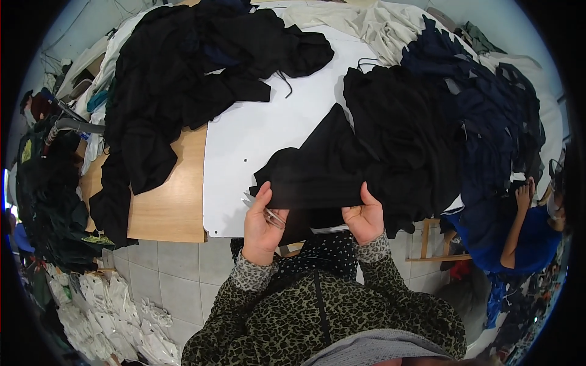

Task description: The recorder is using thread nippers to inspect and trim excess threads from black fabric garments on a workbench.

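A black garment (314, 190) is stretched flat between my two hands at the table's near edge. My left hand (261, 230) is closed on its left end, thumb on top, and silver scissors (273, 218) also sit in that hand, blades pointing away to the left. With thumb up, my right hand (365, 218) grips the right end of the same band of cloth. Beyond, the garment runs up into a peak and meets a heap of black clothes (406, 134) on the right. The fingers beneath the cloth are hidden.
White board (235, 152) covers part of the wooden table (165, 207). More black clothes (152, 79) lie at the left, navy clothes (488, 116) at the right, cream fabric (348, 21) at the back. A person in blue (519, 238) sits at the right. White pieces (104, 311) cover the floor, lower left.
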### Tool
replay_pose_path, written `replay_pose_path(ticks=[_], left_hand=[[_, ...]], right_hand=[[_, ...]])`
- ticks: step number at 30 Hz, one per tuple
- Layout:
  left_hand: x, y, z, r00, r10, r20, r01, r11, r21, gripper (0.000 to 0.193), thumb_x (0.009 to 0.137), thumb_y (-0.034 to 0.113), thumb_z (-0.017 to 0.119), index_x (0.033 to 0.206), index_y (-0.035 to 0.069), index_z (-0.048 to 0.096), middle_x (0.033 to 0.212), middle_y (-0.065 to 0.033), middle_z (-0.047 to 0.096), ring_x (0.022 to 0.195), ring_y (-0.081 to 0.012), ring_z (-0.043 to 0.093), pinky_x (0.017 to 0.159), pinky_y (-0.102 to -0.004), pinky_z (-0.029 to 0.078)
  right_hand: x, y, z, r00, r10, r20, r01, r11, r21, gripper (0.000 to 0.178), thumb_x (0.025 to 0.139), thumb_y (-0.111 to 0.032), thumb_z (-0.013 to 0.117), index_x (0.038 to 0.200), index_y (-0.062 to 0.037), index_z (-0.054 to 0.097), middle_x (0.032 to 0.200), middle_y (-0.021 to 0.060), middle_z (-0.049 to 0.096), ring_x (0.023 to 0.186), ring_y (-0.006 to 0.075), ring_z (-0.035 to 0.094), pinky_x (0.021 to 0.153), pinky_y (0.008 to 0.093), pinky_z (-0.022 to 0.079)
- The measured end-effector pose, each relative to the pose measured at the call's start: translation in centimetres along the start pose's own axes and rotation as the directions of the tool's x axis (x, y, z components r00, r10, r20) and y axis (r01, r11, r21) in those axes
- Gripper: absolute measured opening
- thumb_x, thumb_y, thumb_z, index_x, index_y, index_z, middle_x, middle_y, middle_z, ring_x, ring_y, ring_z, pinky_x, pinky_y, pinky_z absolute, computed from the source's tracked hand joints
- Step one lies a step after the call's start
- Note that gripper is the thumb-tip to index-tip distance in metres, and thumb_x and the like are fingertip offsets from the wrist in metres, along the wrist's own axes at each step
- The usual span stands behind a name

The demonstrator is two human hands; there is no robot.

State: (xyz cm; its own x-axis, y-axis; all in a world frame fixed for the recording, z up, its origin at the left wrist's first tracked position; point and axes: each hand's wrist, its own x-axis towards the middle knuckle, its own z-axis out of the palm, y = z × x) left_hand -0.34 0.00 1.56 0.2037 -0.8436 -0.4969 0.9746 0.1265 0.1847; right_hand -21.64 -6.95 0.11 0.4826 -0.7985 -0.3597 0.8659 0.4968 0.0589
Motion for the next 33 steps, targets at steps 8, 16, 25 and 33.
replay_pose_path(ticks=[8, 16, 25, 33], left_hand=[[0.2, 0.8, -0.3, 1.000, -0.004, -0.002, 0.004, 1.000, -0.011, 0.026, 0.091, 0.000, 0.052, 0.117, 0.002, 0.054, 0.116, -0.0165, 0.059, 0.108, -0.0276, 0.059, 0.095, -0.0415, 0.050], [1.0, 2.5, -1.8, 0.998, 0.043, -0.046, -0.046, 0.997, -0.062, 0.028, 0.090, -0.001, 0.053, 0.118, 0.000, 0.053, 0.113, -0.0161, 0.059, 0.105, -0.0276, 0.059, 0.094, -0.0404, 0.050], [1.3, 4.8, -3.4, 0.989, 0.133, -0.067, -0.135, 0.991, -0.022, 0.031, 0.090, 0.000, 0.053, 0.121, 0.001, 0.052, 0.113, -0.0171, 0.060, 0.104, -0.0278, 0.060, 0.093, -0.0394, 0.051], [1.3, 6.7, -4.8, 0.974, 0.203, -0.103, -0.203, 0.979, 0.007, 0.030, 0.090, 0.000, 0.053, 0.120, 0.001, 0.054, 0.112, -0.0163, 0.060, 0.102, -0.0265, 0.061, 0.091, -0.0382, 0.052]], right_hand=[[-0.2, 0.0, 0.3, 0.998, 0.056, -0.013, -0.055, 0.996, 0.070, 0.032, 0.096, -0.017, 0.051, 0.123, -0.0007, 0.052, 0.130, 0.0116, 0.053, 0.121, 0.0253, 0.049, 0.106, 0.0417, 0.038], [-0.4, -0.9, 0.5, 0.999, 0.014, -0.037, -0.011, 0.996, 0.085, 0.032, 0.095, -0.013, 0.050, 0.123, 0.0023, 0.050, 0.131, 0.0138, 0.052, 0.121, 0.0256, 0.049, 0.107, 0.0406, 0.037], [-0.8, -1.9, 0.1, 1.000, -0.001, -0.018, 0.001, 0.999, 0.036, 0.037, 0.095, -0.016, 0.052, 0.128, 0.0003, 0.047, 0.136, 0.0113, 0.048, 0.126, 0.0237, 0.044, 0.111, 0.0385, 0.031], [-1.4, -3.0, -0.2, 1.000, 0.003, -0.010, -0.003, 1.000, 0.030, 0.039, 0.095, -0.017, 0.051, 0.130, 0.0007, 0.046, 0.137, 0.0117, 0.046, 0.128, 0.0240, 0.042, 0.112, 0.0386, 0.029]])
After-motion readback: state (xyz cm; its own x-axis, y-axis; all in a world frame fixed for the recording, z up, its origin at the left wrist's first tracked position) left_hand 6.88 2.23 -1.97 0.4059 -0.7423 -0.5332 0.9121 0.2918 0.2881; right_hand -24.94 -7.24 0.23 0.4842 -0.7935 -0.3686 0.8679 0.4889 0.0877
